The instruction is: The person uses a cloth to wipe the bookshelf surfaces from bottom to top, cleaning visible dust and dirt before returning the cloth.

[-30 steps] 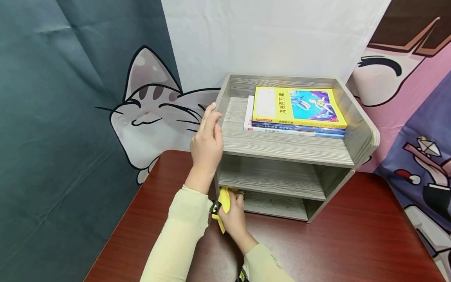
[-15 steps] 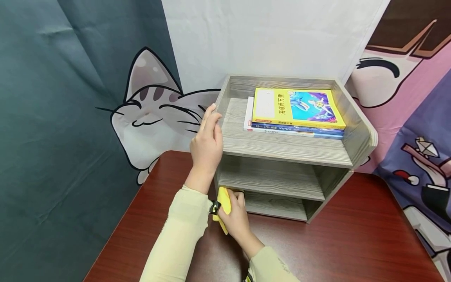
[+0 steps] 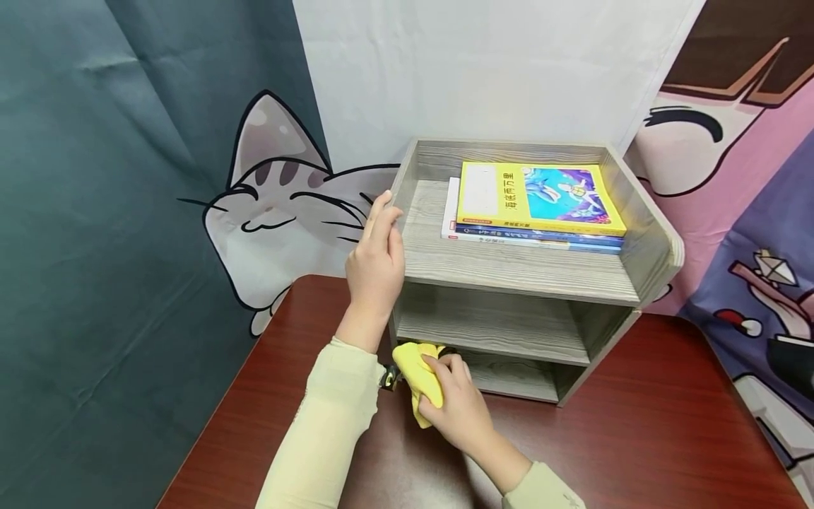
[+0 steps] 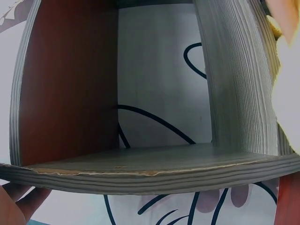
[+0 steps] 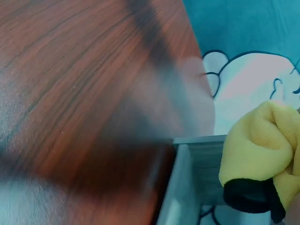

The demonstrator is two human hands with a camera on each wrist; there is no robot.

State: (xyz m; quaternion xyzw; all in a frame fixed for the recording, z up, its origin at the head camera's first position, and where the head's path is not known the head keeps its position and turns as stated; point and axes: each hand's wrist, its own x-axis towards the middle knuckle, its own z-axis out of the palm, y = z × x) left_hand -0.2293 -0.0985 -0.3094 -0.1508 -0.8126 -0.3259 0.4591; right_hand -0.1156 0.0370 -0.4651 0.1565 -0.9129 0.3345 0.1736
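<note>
My right hand grips a bunched yellow cloth in front of the bottom compartment's left end, at the lower left of the grey wood-grain shelf unit. In the right wrist view the cloth shows a dark edging and bulges beside the shelf. My left hand rests on the unit's left side panel, fingers fairly straight and pointing up. Only part of the left hand shows in the left wrist view, at the lower left corner beyond the panel edge.
A stack of books, a yellow one on top, lies on the unit's upper shelf. The unit stands on a reddish-brown table. Behind hangs a printed curtain with a cartoon cat.
My right hand has drawn the yellow cloth to the right, away from the left post of the bottom compartment, and more of the cloth shows. The left hand has stayed on the panel.
</note>
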